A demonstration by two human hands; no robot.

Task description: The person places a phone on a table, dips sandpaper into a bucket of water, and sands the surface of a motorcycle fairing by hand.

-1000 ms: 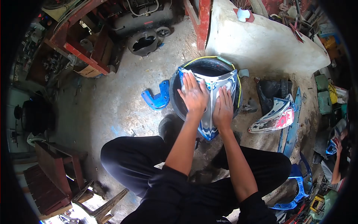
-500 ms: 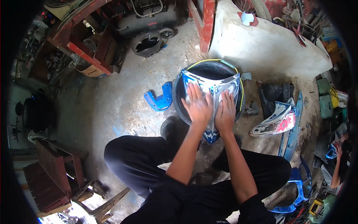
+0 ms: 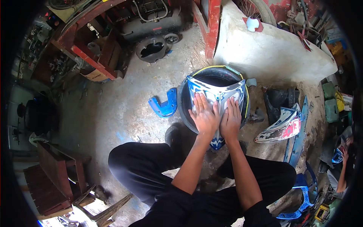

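A blue, white and grey motorcycle fairing panel [image 3: 215, 89] lies across the top of a black tyre [image 3: 211, 72] on the concrete floor in front of me. My left hand [image 3: 204, 114] presses flat on the panel's left half, fingers stretched forward. My right hand [image 3: 231, 118] lies flat beside it on the right half, thumbs nearly touching. The panel's pointed near tip [image 3: 216, 143] sticks out below my wrists. Whether anything lies under my palms is hidden. My knees in black trousers flank the tyre.
A small blue plastic part [image 3: 164, 104] lies left of the tyre. Another painted fairing [image 3: 279, 128] and black parts lie to the right, below a white concrete block [image 3: 272, 45]. A compressor and red frame stand at the back left. Another person's arm [image 3: 342, 170] shows at far right.
Both hands have slid back along the panel toward me, from its upper middle to its lower part, and now sit closer together.
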